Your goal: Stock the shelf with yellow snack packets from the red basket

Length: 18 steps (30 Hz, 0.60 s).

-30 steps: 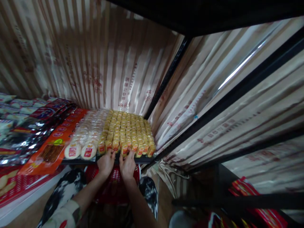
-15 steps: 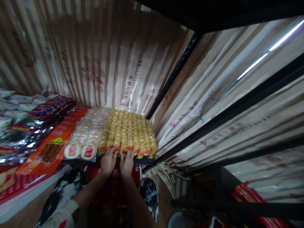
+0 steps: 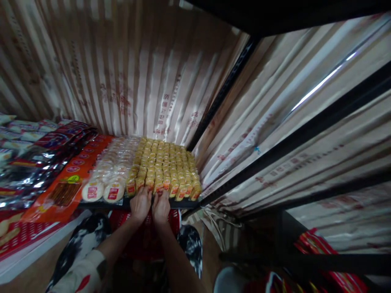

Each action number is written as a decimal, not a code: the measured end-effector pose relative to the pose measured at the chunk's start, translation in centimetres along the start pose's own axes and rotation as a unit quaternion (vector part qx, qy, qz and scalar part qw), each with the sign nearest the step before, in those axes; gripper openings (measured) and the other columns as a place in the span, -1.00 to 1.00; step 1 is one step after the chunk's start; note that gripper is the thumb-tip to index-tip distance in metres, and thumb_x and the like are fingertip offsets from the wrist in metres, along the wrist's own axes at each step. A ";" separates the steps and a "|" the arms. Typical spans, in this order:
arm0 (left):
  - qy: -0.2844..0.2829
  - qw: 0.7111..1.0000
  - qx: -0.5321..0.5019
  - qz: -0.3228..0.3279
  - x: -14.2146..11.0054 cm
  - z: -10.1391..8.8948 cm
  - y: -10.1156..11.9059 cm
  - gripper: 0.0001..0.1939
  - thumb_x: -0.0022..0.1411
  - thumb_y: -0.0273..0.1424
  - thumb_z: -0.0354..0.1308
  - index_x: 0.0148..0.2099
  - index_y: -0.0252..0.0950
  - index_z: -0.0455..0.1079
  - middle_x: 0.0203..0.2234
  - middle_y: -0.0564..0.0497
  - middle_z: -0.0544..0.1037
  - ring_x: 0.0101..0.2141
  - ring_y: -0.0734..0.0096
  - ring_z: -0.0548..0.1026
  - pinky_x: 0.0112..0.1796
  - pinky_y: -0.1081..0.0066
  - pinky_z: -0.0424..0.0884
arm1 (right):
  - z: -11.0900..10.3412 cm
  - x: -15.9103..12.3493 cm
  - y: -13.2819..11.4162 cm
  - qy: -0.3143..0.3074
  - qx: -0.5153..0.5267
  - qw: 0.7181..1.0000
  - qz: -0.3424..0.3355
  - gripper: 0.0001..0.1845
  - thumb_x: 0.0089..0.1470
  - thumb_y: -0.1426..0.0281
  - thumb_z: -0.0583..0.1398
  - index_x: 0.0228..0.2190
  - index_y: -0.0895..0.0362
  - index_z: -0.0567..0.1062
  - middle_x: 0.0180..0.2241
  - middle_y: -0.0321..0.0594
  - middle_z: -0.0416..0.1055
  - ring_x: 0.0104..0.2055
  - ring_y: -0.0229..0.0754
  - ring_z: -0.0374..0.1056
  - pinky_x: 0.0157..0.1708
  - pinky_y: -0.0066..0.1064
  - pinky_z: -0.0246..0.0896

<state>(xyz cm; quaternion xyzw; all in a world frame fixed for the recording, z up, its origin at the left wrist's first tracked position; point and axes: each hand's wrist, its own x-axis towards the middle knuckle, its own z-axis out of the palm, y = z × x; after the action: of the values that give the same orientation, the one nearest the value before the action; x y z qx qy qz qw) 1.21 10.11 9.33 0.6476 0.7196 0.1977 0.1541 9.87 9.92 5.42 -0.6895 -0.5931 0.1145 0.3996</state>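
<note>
Rows of small yellow-wrapped snack packets (image 3: pixel 168 162), with red labels at the front, stand on a dark shelf (image 3: pixel 187 204). My left hand (image 3: pixel 141 206) is at the front of these rows, its fingers bent together against a packet. Just to the right, almost touching it, my right hand (image 3: pixel 161 207) has its fingers closed at the lower front of the neighbouring packets. The fingertips are partly hidden and dim. Left of the yellow packets lie clear-wrapped round white cakes (image 3: pixel 114 192) with red labels.
Orange snack bags (image 3: pixel 65 193) and dark shiny bags (image 3: pixel 39 171) lie farther left. A red basket (image 3: pixel 175 219) is below the shelf between my knees. Black metal posts (image 3: pixel 224 91) and striped sheeting (image 3: pixel 146 81) enclose the back and right. Red packages (image 3: pixel 316 240) are at lower right.
Both hands stay at the front row, with only a slight shift of the fingers. The view has moved a little; the packets look unchanged.
</note>
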 end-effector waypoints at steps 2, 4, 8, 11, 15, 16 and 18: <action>0.001 1.000 -0.012 0.009 -0.1 0.2 -0.4 -0.67 0.28 -0.38 -0.17 -0.02 -0.28 0.31 -0.15 -0.06 0.48 -0.28 0.38 0.48 -0.34 0.46 0.34 | -0.2 -0.4 0.2 0.001 0.035 0.999 -0.017 -0.78 0.11 0.42 -0.06 -0.24 0.19 0.31 -0.33 -0.08 0.34 -0.31 -0.12 0.33 -0.31 -0.33 0.26; 0.005 0.999 -0.035 0.033 -0.3 0.6 -1.0 -0.67 0.27 -0.40 -0.17 -0.01 -0.28 0.32 -0.14 -0.06 0.48 -0.24 0.38 0.48 -0.27 0.45 0.35 | -0.5 -1.0 0.4 0.001 0.070 0.997 -0.034 -0.73 0.11 0.44 -0.07 -0.18 0.20 0.30 -0.28 -0.06 0.33 -0.27 -0.15 0.33 -0.25 -0.34 0.26; 0.024 0.990 -0.103 0.095 -1.1 1.6 -2.4 -0.69 0.25 -0.43 -0.17 -0.07 -0.29 0.34 -0.18 -0.04 0.49 -0.20 0.40 0.45 -0.17 0.45 0.35 | -1.3 -2.6 0.7 -0.002 0.106 0.993 -0.058 -0.69 0.10 0.45 -0.08 -0.16 0.21 0.32 -0.21 -0.03 0.31 -0.22 -0.16 0.31 -0.19 -0.33 0.25; 0.029 0.982 -0.138 0.123 -2.6 2.3 -3.3 -0.70 0.24 -0.42 -0.18 -0.14 -0.28 0.36 -0.26 -0.04 0.50 -0.22 0.43 0.45 -0.16 0.47 0.34 | -1.7 -4.3 1.0 -0.018 0.113 0.993 -0.039 -0.73 0.10 0.42 -0.07 -0.22 0.18 0.35 -0.25 -0.06 0.35 -0.20 -0.16 0.31 -0.18 -0.34 0.24; -0.078 0.984 -0.116 0.110 -5.7 3.8 -4.9 -0.70 0.23 -0.42 -0.17 -0.19 -0.28 0.38 -0.28 -0.05 0.50 -0.24 0.39 0.45 -0.16 0.42 0.33 | -1.1 -7.1 2.6 -0.109 0.078 0.989 0.061 -0.78 0.14 0.39 -0.05 -0.29 0.12 0.37 -0.32 -0.17 0.44 -0.27 -0.18 0.36 -0.23 -0.39 0.24; -0.125 0.981 -0.107 0.101 -6.4 4.4 -5.5 -0.71 0.21 -0.44 -0.16 -0.20 -0.29 0.39 -0.27 -0.06 0.51 -0.23 0.38 0.45 -0.14 0.41 0.32 | -0.7 -7.7 3.3 -0.153 0.050 0.983 0.085 -0.79 0.13 0.42 -0.03 -0.29 0.12 0.39 -0.32 -0.17 0.45 -0.28 -0.18 0.38 -0.25 -0.39 0.23; -0.216 0.969 -0.096 0.070 -7.2 5.7 -6.6 -0.71 0.18 -0.50 -0.14 -0.19 -0.29 0.39 -0.24 -0.06 0.52 -0.19 0.38 0.45 -0.11 0.40 0.30 | 0.3 -8.7 4.8 -0.245 -0.013 0.962 0.119 -0.78 0.12 0.48 -0.01 -0.28 0.18 0.42 -0.33 -0.10 0.48 -0.30 -0.14 0.41 -0.30 -0.39 0.24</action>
<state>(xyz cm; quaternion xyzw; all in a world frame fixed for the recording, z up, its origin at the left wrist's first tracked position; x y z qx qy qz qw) -0.98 2.86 0.89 0.7061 0.5996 0.1320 0.3529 10.87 2.22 -0.83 -0.7113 -0.5878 0.3189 0.2165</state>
